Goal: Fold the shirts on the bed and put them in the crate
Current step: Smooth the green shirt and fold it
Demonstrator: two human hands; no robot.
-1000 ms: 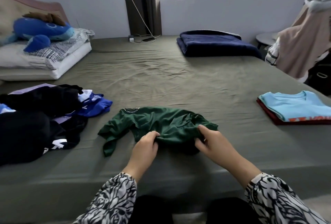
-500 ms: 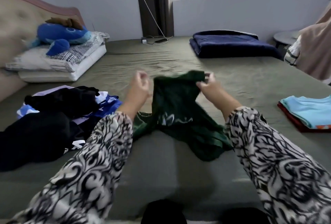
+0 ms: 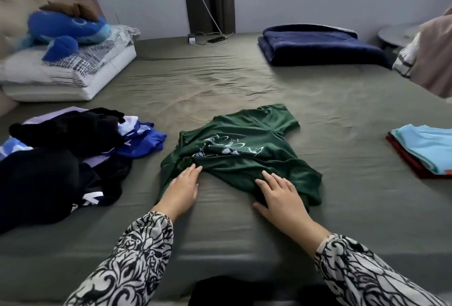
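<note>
Progress: folded shirts (image 3: 425,150) stacked at 3 o'clock; unfolded pile (image 3: 68,149) at 9 o'clock; hands, left hand (image 3: 182,189) and right hand (image 3: 281,198), spread flat on green shirt (image 3: 244,149); crate unseen

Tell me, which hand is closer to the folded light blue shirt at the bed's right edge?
Right. The right hand rests on the green shirt, on the side toward the folded light blue shirt. The left hand touches the green shirt's opposite side, farther away.
</note>
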